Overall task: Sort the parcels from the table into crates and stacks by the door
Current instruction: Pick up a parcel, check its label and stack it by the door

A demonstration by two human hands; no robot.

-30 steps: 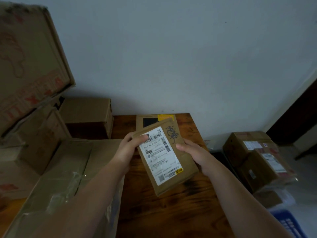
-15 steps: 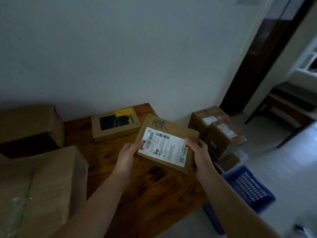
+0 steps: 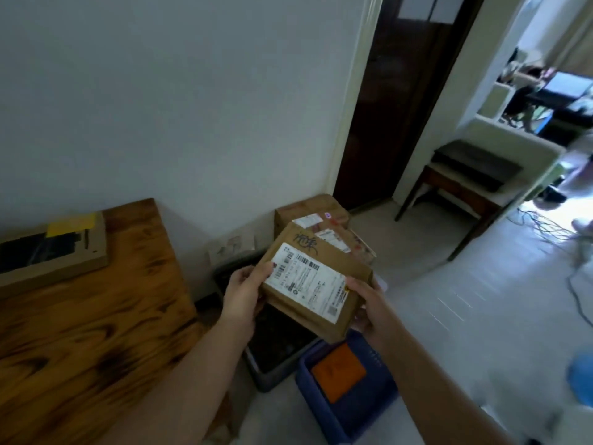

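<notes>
A flat cardboard parcel (image 3: 316, 285) with a white shipping label and a scrawl of black marker is held in the air, tilted, beyond the bench edge and above the crates on the floor. The left hand (image 3: 244, 292) clamps its near-left edge, thumb pressed on the label and the other fingers hidden underneath; the right hand (image 3: 369, 308) grips the right edge the same way, thumb on top, fingers curled below.

Directly under the parcel sits a dark grey crate (image 3: 272, 374); its inside is too dim to tell what, if anything, lies in it. Just beside it, nearer the camera, a blue crate (image 3: 337, 415) holds one orange packet (image 3: 338, 372). Behind both, against the wall by the doorway (image 3: 394, 101), brown boxes (image 3: 313, 213) with labels are piled in a stack.

My reading is that the sorting is partly done: a stack already stands by the door and at least one item is in a crate, while this parcel has yet to be dropped. On the wooden bench (image 3: 80, 316) a flat box with a yellow sticker (image 3: 51, 252) remains, so at least that one is left to sort; the rest of the bench is out of view
</notes>
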